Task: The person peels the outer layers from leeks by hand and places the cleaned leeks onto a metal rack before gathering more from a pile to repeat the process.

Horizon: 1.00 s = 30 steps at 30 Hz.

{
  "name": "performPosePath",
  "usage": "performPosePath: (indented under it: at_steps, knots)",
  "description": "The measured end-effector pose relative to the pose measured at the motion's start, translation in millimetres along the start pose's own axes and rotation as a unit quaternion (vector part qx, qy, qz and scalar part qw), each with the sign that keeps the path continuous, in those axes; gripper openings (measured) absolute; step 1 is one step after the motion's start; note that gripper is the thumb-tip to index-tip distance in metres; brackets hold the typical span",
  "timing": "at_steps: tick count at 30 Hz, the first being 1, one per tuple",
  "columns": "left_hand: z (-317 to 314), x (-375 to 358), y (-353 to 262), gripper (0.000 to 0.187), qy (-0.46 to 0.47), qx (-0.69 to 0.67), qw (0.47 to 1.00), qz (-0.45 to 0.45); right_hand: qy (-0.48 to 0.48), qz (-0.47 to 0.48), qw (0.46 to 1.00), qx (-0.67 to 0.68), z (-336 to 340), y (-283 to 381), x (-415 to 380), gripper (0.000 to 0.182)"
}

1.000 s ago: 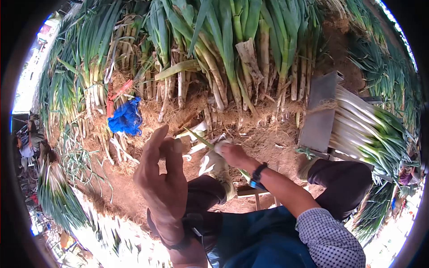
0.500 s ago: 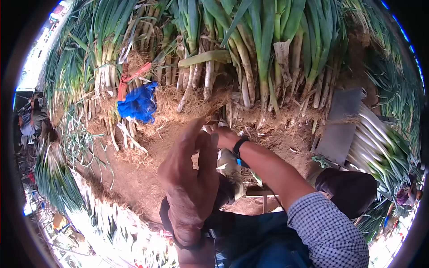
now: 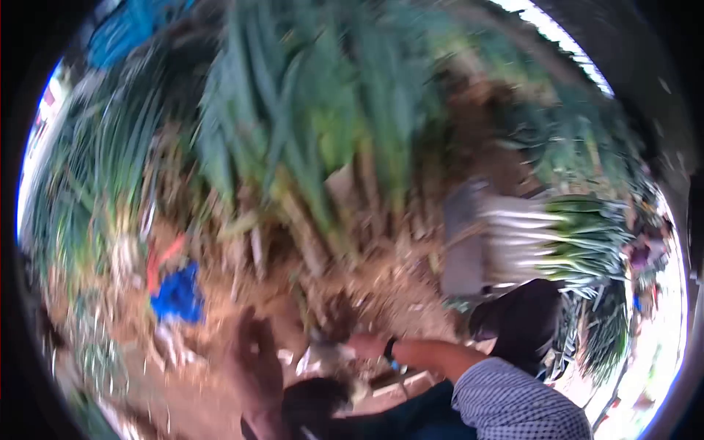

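The leeks (image 3: 323,147) stand ahead of both hands, long axes running away, bases nearest. The left hand (image 3: 253,363) looks loosely curled, apparently empty; blur hides the grip of the right hand (image 3: 367,345).

The right hand (image 3: 367,345) sits nearer the body now, blue sheeting (image 3: 132,33) newly visible.
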<state>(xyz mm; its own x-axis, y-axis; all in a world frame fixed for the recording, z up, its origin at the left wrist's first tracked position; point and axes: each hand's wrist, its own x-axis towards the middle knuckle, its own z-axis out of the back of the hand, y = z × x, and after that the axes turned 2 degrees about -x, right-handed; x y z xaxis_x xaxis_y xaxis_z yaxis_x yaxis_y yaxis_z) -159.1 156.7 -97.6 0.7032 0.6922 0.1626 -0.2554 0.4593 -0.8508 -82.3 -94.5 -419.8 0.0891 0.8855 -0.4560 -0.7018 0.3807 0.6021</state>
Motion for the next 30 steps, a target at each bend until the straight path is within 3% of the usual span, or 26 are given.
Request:
performPosePath:
  at_steps: [1, 3, 4, 5, 6, 8, 10, 11, 12, 13, 14, 15, 17, 18, 19, 20, 21, 23, 24, 25, 26, 27, 30]
  knots:
    - [-3.5, 8.0, -27.5, 0.025, 0.022, 0.041, 0.999, 0.02, 0.021, -0.018, 1.0, -0.006, -10.1, -5.3, -12.0, 0.019]
    - [-2.7, 12.0, -59.0, 0.026, 0.037, 0.104, 0.993, 0.041, -0.061, 0.024, 0.994, -0.088, 28.9, 26.3, -93.4, 0.016]
    - [-7.4, 10.1, -57.6, 0.027, 0.034, 0.12, 0.991, 0.042, 0.007, 0.013, 0.996, -0.088, 19.9, 24.5, -104.7, 0.015]
    - [-15.5, 9.2, -48.4, 0.027, 0.032, 0.087, 0.995, -0.027, 0.074, 0.002, 0.993, -0.088, 9.0, 21.7, -115.8, 0.015]
    - [-16.4, 10.7, -64.0, 0.027, 0.068, 0.099, 0.993, 0.007, 0.176, -0.034, 0.979, -0.097, 16.1, 21.2, -120.7, 0.014]
    - [-33.8, 7.9, -48.7, 0.027, 0.083, 0.077, 0.993, -0.042, 0.075, -0.013, 0.995, -0.058, 38.1, -6.6, -117.9, 0.016]
    - [-45.5, 3.6, -48.0, 0.028, 0.078, 0.09, 0.991, -0.067, 0.055, -0.031, 0.986, -0.157, 177.0, 45.2, -139.5, 0.02]
    - [-50.6, 1.8, -46.9, 0.029, 0.08, 0.099, 0.989, -0.081, -0.183, 0.014, 0.982, 0.054, 239.4, 13.3, -136.3, 0.018]
    - [-54.3, -0.1, -40.8, 0.028, 0.09, 0.104, 0.987, -0.087, -0.333, 0.038, 0.933, -0.134, 340.7, 44.0, -179.6, 0.018]
    - [-54.3, 0.7, -31.4, 0.028, 0.098, 0.111, 0.985, -0.092, -0.503, -0.036, 0.783, -0.364, 443.5, 77.6, -224.1, 0.019]
    - [-53.0, -0.5, -24.2, 0.027, 0.101, 0.121, 0.983, -0.096, -0.625, -0.134, 0.619, -0.457, 545.8, 113.7, -269.2, 0.02]
    - [-53.6, -5.3, -20.5, 0.019, 0.058, 0.129, 0.983, -0.121, -0.713, -0.143, 0.511, -0.459, 595.1, 158.0, -326.0, 0.022]
    - [-46.4, -0.1, -6.4, 0.027, 0.105, 0.131, 0.978, -0.121, -0.826, 0.004, 0.504, -0.253, 626.2, 256.3, -421.1, 0.026]
    - [-48.2, 3.3, -11.2, 0.031, 0.136, 0.134, 0.974, -0.122, -0.828, 0.091, 0.519, -0.192, 624.2, 275.7, -444.9, 0.026]
    - [-45.8, -3.7, -47.2, 0.044, 0.185, 0.173, 0.966, -0.055, -0.819, 0.179, 0.53, -0.128, 624.1, 288.3, -459.8, 0.027]
    - [-35.0, -16.9, -99.4, 0.06, 0.23, 0.216, 0.949, 0.015, -0.77, 0.226, 0.596, 0.025, 606.2, 296.1, -466.2, 0.022]
    - [-31.0, -25.1, -132.3, 0.078, 0.269, 0.259, 0.924, 0.085, -0.76, 0.135, 0.635, -0.03, 585.9, 296.5, -470.9, 0.019]
    - [-45.9, -11.4, -67.7, 0.074, 0.299, 0.117, 0.946, -0.037, -0.739, 0.223, 0.616, -0.155, 558.7, 252.1, -439.8, 0.012]
    - [-53.2, -7.3, -47.6, 0.072, 0.316, 0.045, 0.943, -0.096, -0.723, 0.219, 0.636, -0.159, 535.8, 225.9, -410.6, 0.01]
    - [-59.0, -10.1, -56.7, 0.065, 0.312, 0.047, 0.945, -0.091, -0.701, 0.213, 0.668, -0.136, 503.4, 199.0, -375.9, 0.012]
    - [-66.4, -9.7, -66.1, 0.058, 0.307, 0.047, 0.946, -0.09, -0.643, 0.172, 0.741, -0.088, 462.7, 183.6, -348.0, 0.016]
    - [-74.1, -9.6, -77.7, 0.051, 0.303, 0.046, 0.948, -0.087, -0.542, 0.14, 0.826, 0.067, 410.4, 162.5, -318.2, 0.021]
    - [-94.3, -23.8, -92.2, 0.032, 0.279, 0.03, 0.958, -0.052, -0.295, 0.14, 0.944, -0.04, 231.1, 66.3, -178.2, 0.015]
